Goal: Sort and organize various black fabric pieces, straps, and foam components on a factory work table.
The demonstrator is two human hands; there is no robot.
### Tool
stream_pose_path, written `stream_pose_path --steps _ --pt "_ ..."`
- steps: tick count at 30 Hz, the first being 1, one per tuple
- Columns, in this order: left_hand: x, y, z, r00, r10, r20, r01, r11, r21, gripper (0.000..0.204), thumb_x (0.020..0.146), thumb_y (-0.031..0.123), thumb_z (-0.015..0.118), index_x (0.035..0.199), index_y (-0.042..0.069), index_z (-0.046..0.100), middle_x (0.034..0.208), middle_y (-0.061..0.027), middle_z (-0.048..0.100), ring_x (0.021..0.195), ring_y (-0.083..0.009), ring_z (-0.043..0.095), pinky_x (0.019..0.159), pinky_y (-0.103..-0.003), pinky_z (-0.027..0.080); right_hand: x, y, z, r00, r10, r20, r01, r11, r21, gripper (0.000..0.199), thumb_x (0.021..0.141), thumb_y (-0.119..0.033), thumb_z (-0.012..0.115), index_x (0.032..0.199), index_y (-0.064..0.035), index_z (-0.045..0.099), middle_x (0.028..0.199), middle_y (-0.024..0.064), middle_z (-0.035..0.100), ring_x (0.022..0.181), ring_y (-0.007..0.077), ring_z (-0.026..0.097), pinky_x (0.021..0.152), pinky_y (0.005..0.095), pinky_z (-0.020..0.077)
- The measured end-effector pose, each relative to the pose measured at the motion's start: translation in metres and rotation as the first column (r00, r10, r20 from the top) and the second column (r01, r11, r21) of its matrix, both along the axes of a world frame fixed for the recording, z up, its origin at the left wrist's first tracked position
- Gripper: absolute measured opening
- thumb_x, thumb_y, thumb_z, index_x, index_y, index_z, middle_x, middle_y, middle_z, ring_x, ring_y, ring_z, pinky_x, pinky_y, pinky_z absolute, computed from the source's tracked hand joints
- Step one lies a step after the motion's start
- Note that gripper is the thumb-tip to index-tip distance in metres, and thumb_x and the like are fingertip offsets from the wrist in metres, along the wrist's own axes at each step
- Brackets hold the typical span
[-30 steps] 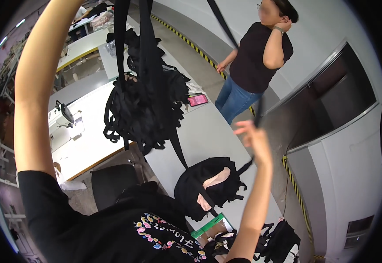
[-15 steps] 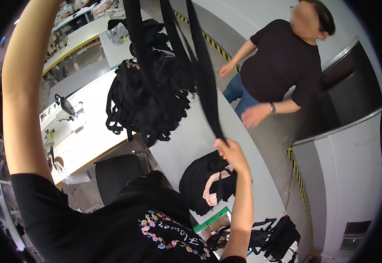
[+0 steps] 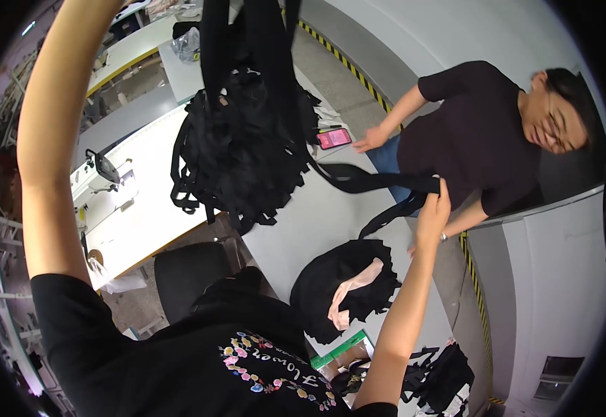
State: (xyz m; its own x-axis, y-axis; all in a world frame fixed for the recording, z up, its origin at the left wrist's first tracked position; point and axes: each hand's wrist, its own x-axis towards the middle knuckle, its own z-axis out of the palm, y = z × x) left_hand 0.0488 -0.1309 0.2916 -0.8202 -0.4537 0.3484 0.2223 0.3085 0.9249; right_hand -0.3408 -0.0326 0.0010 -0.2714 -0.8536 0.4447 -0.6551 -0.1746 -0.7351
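Observation:
My left arm (image 3: 56, 146) stretches up past the top edge, so its hand is out of view. Long black fabric strips (image 3: 247, 42) hang down from the top. One black fabric strip (image 3: 358, 178) runs across to my right hand (image 3: 433, 205), whose fingers pinch its end above the table's right side. Below that hand lies a rounded bundle of black cloth (image 3: 313, 278) with a pale pink strip (image 3: 355, 283) on it. Behind the hanging strips, a large heap of black strips (image 3: 240, 167) covers part of the table.
Across the grey table (image 3: 282, 240) a person in a dark shirt (image 3: 470, 132) leans in, one hand near a pink-screened phone (image 3: 334, 139). A sewing machine (image 3: 103, 167) stands left, a black chair (image 3: 188, 278) below it. A green-edged box (image 3: 341, 349) and black pieces (image 3: 449, 379) lie nearest me.
My right hand has moved right and upward, drawing the strip's end out sideways. The other person has leaned over the table, and the phone now shows.

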Motion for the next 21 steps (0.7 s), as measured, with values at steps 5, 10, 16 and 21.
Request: stream_pose_path --steps 5,10,16,21 --pt "-0.012 0.013 -0.025 0.989 0.017 0.144 -0.049 0.973 0.225 0.054 0.103 0.028 0.019 0.127 -0.012 0.044 0.042 -0.0017 0.041 0.028 -0.0057 0.033 0.036 -0.016 0.045 0.011 0.005 -0.044 0.912 0.285 -0.296 -0.119 0.873 0.472 0.041 0.087 -0.019 0.059 0.124 -0.0022 0.051 0.125 0.0186 0.051 0.109 0.0342 0.054 0.092 0.0374 0.0419" --pt "-0.067 0.006 -0.094 0.794 -0.049 0.606 0.007 0.997 0.072 0.048 0.1 0.033 0.037 0.105 -0.007 0.063 0.036 0.0039 0.036 0.03 -0.0025 0.03 0.033 -0.022 0.026 0.05 0.006 0.01 0.911 0.391 0.13 -0.413 0.866 0.284 0.042 0.086 -0.021 0.064 0.123 -0.0057 0.054 0.126 0.0102 0.054 0.111 0.0215 0.055 0.095 0.0333 0.0403" --pt "-0.092 0.009 -0.153 0.554 -0.378 0.742 0.195 0.925 0.326 0.038 0.095 0.03 0.042 0.105 -0.001 0.062 0.055 -0.0007 0.049 0.039 -0.0064 0.037 0.05 -0.024 0.041 0.115 -0.011 0.059 0.541 0.712 0.447 -0.729 0.662 -0.173 0.068 0.079 -0.021 0.072 0.136 -0.0042 0.04 0.129 0.0144 0.052 0.122 0.0226 0.048 0.104 0.0353 0.0316" --pt "-0.1 -0.007 -0.185 0.598 -0.413 0.686 0.261 0.91 0.321 0.037 0.094 0.032 0.046 0.093 -0.001 0.064 0.058 -0.003 0.054 0.041 -0.0064 0.039 0.048 -0.025 0.041 0.108 -0.003 0.055 0.673 0.439 0.595 -0.691 0.66 0.295 0.033 0.084 -0.021 0.07 0.104 0.0005 0.054 0.085 0.0045 0.063 0.081 0.0075 0.052 0.073 0.0244 0.0416"
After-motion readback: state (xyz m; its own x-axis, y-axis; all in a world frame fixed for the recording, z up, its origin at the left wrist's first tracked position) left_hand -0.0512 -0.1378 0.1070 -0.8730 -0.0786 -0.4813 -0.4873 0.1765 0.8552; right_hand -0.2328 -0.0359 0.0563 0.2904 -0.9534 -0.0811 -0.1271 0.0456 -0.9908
